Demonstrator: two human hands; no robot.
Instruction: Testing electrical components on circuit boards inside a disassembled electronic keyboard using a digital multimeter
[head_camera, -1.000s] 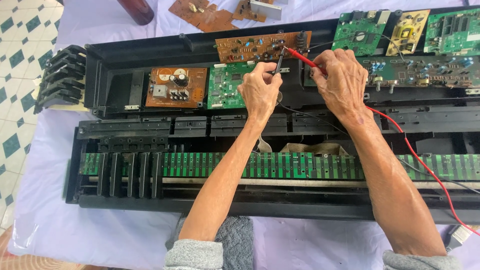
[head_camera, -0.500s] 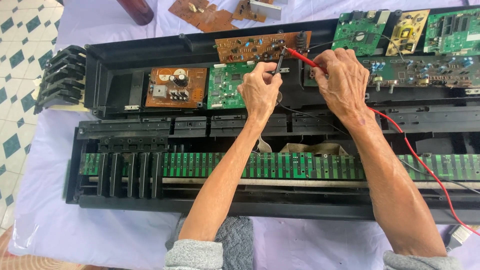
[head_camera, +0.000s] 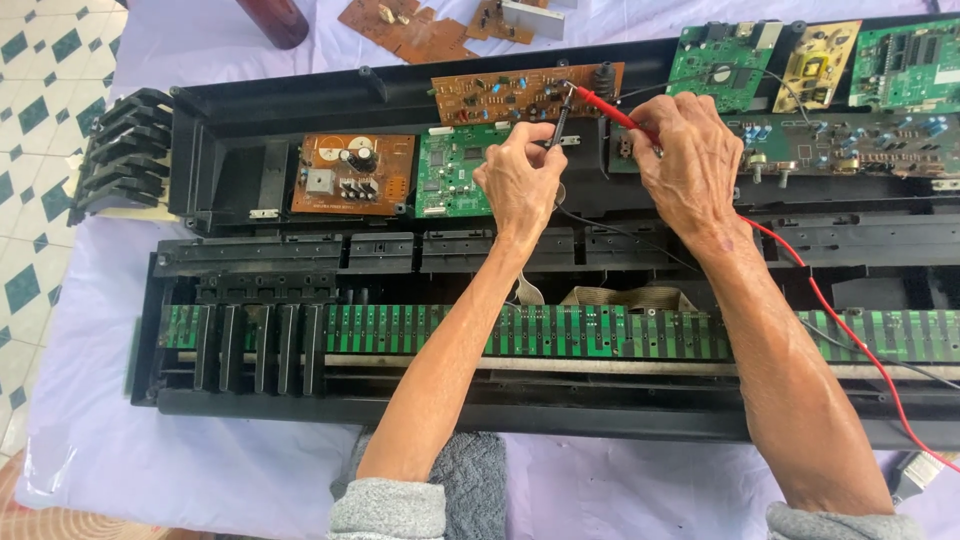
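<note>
1. Nearest us, the long green key-contact strip (head_camera: 560, 330) lies across the opened black keyboard case (head_camera: 400, 410); a few black keys (head_camera: 260, 345) sit at its left end.
2. Beyond the strip, our left hand (head_camera: 520, 185) pinches the black probe (head_camera: 556, 125) like a pen — its tip slants up to the brown circuit board (head_camera: 525, 92).
3. To the right of that board, our right hand (head_camera: 690, 165) closes on the red probe (head_camera: 600, 103), its tip meeting the same board beside the black one; we judge both are held slanted to reach close contact points.
4. The red lead (head_camera: 840, 320) trails back over the strip — clear of the board.
5. Farther right of the brown board stand green boards (head_camera: 720, 60).
</note>
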